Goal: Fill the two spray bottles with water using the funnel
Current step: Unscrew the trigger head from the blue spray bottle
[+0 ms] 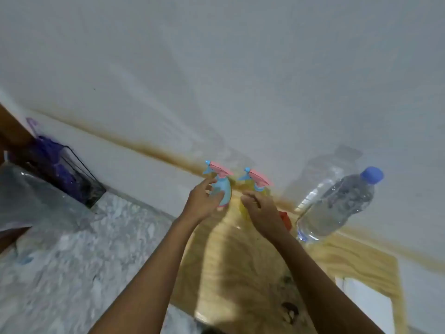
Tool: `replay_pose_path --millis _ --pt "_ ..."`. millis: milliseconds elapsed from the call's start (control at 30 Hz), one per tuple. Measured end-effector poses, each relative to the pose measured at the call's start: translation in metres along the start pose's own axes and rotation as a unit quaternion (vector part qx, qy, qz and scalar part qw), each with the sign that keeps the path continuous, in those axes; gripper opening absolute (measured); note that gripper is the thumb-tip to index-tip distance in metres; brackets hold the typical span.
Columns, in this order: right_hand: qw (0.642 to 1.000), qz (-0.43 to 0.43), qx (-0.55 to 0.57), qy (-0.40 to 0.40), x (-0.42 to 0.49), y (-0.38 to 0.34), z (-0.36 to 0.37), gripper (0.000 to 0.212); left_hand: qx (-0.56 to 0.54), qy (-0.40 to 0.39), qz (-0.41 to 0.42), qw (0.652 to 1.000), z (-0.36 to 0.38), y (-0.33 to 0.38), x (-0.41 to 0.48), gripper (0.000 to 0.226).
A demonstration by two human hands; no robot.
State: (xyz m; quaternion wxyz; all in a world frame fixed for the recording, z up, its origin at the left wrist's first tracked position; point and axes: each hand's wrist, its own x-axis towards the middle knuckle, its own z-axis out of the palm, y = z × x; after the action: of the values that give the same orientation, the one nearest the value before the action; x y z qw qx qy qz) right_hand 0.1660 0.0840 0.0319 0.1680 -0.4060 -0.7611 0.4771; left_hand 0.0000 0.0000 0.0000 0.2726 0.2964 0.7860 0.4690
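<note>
Overhead, white wall (216, 68) behind wooden table (240, 261) on speckled floor (72, 273)

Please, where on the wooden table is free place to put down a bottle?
The near part of the wooden table, between the forearms, is bare. The back edge by the wall is crowded: blue spray bottle, yellow spray bottle, a red thing, large water bottle, with left hand and right hand there.

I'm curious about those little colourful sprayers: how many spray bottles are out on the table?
2. The blue spray bottle stands at the table's far edge by the left hand; the yellow spray bottle stands just right of it, partly hidden behind the right hand.
</note>
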Motion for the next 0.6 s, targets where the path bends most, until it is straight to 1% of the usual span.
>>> replay_pose_path --millis 100,233,333,433,600 --pt "0.999 0.022 -0.028 -0.038 0.022 0.006 0.022 0.037 0.03 -0.016 -0.019 0.999 0.012 -0.022 0.02 0.059" --pt "0.998 0.043 -0.007 -0.051 0.05 0.003 0.045 0.035 0.062 -0.012 -0.012 0.998 0.032 -0.049 0.046 0.073" --pt "0.998 0.038 -0.008 -0.044 0.067 0.004 0.061 0.041 0.04 0.015 -0.018 0.999 0.042 -0.056 0.057 0.065" --pt "0.999 0.027 -0.012 -0.02 0.074 0.008 0.075 0.045 0.026 0.03 -0.003 0.999 0.049 -0.068 0.065 0.066" --pt "1.0 0.001 -0.011 0.007 0.082 0.013 0.089 0.041 0.016 0.038 0.016 0.999 0.053 -0.08 0.073 0.05"
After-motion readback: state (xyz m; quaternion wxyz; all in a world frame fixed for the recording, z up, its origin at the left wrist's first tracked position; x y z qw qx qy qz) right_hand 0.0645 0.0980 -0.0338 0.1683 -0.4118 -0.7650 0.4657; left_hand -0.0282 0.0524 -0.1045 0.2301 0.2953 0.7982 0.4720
